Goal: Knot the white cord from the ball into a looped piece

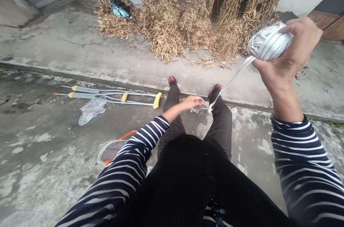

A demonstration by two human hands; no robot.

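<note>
My right hand is raised at the upper right, closed around a ball of white cord. A strand of the white cord runs from the ball down and left to my knees. My left hand reaches forward between my legs and pinches the strand near its lower end, by my right knee. I sit with both legs stretched out in dark trousers, red shoes at a concrete ledge. Both sleeves are navy with white stripes.
A pair of crutches with yellow pads lies on the ground at left, a clear plastic bag beside it. A basin with orange rim sits by my left elbow. Bundles of dry stalks lean against the far wall.
</note>
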